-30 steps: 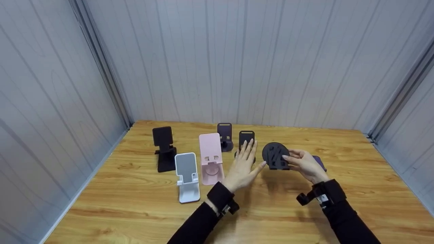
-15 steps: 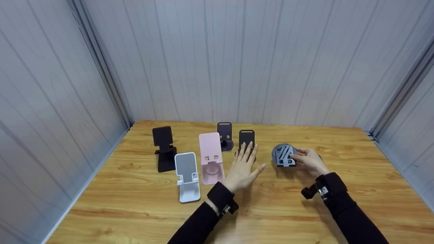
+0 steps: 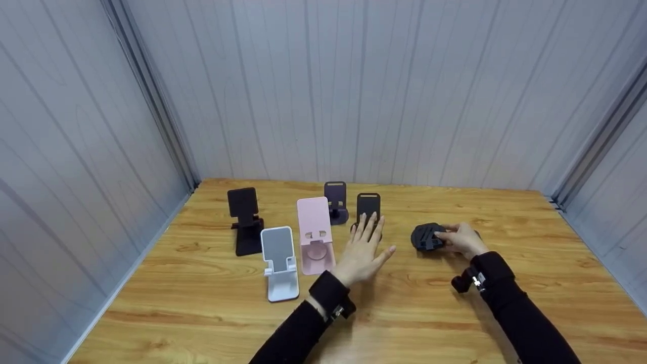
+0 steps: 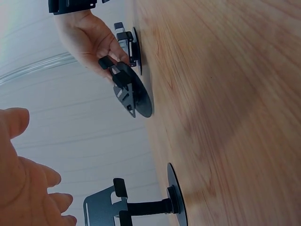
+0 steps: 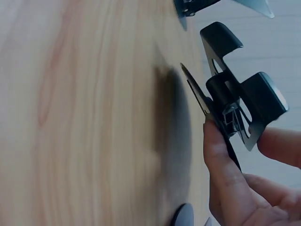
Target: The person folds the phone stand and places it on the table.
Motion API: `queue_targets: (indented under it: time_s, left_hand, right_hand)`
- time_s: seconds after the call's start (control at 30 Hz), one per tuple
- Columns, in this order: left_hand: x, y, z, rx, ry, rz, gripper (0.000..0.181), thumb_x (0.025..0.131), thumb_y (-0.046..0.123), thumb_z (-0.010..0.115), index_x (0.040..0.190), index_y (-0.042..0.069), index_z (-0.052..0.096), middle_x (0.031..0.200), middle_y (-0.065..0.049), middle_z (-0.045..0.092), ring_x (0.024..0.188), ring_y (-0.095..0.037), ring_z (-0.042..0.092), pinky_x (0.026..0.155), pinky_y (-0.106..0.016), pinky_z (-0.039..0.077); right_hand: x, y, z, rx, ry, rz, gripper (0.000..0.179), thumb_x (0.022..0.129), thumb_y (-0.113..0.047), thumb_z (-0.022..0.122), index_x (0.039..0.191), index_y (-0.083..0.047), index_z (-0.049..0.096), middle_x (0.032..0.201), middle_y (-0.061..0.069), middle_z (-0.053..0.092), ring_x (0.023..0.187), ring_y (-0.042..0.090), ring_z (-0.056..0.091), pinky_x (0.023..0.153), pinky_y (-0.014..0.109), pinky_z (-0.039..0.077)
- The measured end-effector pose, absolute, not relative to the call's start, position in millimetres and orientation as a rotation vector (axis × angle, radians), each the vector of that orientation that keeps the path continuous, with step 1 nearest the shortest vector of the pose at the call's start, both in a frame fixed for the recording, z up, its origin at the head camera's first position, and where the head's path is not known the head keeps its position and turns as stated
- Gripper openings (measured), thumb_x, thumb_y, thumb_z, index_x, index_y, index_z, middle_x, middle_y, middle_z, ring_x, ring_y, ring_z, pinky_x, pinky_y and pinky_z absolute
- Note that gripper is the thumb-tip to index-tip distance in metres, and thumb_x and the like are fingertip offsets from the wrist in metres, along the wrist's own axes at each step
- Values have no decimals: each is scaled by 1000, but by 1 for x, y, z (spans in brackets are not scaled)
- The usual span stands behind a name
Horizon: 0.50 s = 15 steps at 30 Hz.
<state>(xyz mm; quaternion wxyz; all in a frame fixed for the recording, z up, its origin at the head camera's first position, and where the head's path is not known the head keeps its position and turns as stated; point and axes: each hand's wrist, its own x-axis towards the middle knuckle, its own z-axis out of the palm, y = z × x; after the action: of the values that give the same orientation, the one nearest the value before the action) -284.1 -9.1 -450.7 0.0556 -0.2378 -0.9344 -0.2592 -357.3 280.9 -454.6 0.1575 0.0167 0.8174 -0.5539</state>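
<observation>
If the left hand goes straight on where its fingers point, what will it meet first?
Probably the black, round-based phone stand ahead; the left hand overlaps it in the head view, so depth is unclear.

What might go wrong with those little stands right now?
The folded black stand with a round base might slip, since the right hand pinches it at a tilt. The left hand, near the upright black stand with a rectangular plate, might knock it over.
</observation>
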Motion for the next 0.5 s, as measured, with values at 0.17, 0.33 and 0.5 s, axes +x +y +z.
queue_targets:
  time_s: [0.17, 0.33, 0.5]
  left_hand:
    - [-284, -9, -450, -732, -2829, -792, 75, 112, 44, 46, 168, 1, 21, 175, -21, 17, 163, -42, 10, 132, -59, 15]
    - [-284, -10, -451, -734, -2840, -789, 75, 112, 44, 46, 169, 2, 20, 175, -21, 17, 163, -42, 10, 132, -58, 15]
    - [-284, -9, -453, -737, -2836, -786, 75, 112, 43, 47, 168, 1, 21, 174, -24, 19, 162, -44, 11, 131, -60, 16]
  right_hand:
    - [-358, 280, -456, 25, 2468, -1440, 59, 110, -6, 52, 156, 21, 26, 152, 45, 41, 87, 17, 67, 73, 22, 59]
    - [-361, 278, -457, -85, 2692, -1142, 52, 109, -6, 55, 149, 22, 40, 141, 45, 52, 75, 22, 65, 71, 31, 55]
    - [-361, 273, -455, -253, 2894, -832, 40, 105, -5, 55, 132, 23, 58, 129, 45, 60, 107, 48, 65, 88, 47, 54]
